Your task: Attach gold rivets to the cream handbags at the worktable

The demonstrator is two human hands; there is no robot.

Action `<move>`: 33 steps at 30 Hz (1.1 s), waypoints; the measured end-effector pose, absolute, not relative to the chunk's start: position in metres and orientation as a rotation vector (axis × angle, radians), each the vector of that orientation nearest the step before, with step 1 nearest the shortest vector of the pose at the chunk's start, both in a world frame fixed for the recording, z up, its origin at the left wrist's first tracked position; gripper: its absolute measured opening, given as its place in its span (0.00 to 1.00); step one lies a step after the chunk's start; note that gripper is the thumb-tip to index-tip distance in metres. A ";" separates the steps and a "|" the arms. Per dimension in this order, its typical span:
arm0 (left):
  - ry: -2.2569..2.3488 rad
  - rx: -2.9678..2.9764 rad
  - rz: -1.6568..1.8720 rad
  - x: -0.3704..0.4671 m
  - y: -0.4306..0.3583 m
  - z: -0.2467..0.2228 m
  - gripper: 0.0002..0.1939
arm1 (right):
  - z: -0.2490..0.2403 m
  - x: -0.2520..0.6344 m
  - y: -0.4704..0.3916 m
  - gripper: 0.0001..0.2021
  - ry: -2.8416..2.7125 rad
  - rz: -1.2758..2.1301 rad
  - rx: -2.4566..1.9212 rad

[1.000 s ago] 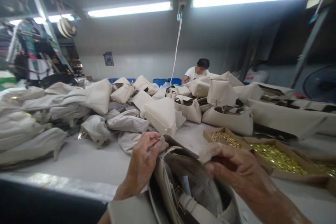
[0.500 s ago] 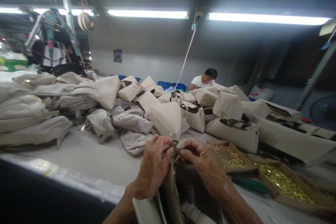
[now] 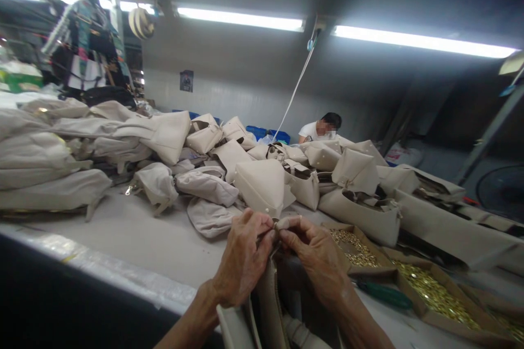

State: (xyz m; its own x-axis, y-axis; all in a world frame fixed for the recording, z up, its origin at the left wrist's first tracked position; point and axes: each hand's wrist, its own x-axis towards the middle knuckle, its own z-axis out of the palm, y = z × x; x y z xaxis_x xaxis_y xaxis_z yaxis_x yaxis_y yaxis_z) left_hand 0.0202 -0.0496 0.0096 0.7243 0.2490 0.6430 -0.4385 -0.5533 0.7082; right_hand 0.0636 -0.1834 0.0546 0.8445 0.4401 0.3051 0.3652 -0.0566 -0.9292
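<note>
A beige bag (image 3: 268, 294) stands in front of me with its opening facing up and its dark inside partly showing. At its far end, my left hand (image 3: 248, 256) is closed in a pinch on the bag's edge. My right hand (image 3: 313, 251) pinches the same spot from the other side, thumb and forefinger together. The fingertips of both hands nearly meet there and mostly cover a small piece between them, too hidden to name. Just beyond the fingers lies another beige bag (image 3: 260, 182) with small metal studs at its corner.
Beige bags (image 3: 360, 210) are heaped across the table (image 3: 135, 245). On the right are a box of small gold-coloured fittings (image 3: 360, 248), another box of shiny gold pieces (image 3: 440, 292) and a green-handled tool (image 3: 387, 293). A person (image 3: 321, 128) sits behind the heap; a fan (image 3: 503, 188) stands far right.
The view has tilted slightly. Both hands keep their pinch at the bag's far end, the fingertips closer together; a small round metallic piece seen between them before is now mostly covered.
</note>
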 end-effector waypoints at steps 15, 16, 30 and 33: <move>-0.096 1.835 0.774 0.016 -0.053 0.018 0.06 | 0.040 0.062 -0.180 0.07 -0.704 -0.109 -1.716; -0.101 1.836 0.778 0.016 -0.053 0.017 0.06 | 0.040 0.063 -0.179 0.07 -0.709 -0.107 -1.720; -0.405 2.057 0.876 0.007 -0.041 0.014 0.10 | 0.036 0.049 -0.179 0.10 -0.553 -0.066 -1.687; -0.417 2.164 0.789 -0.002 -0.032 0.013 0.19 | 0.026 0.039 -0.182 0.11 -0.489 -0.055 -1.591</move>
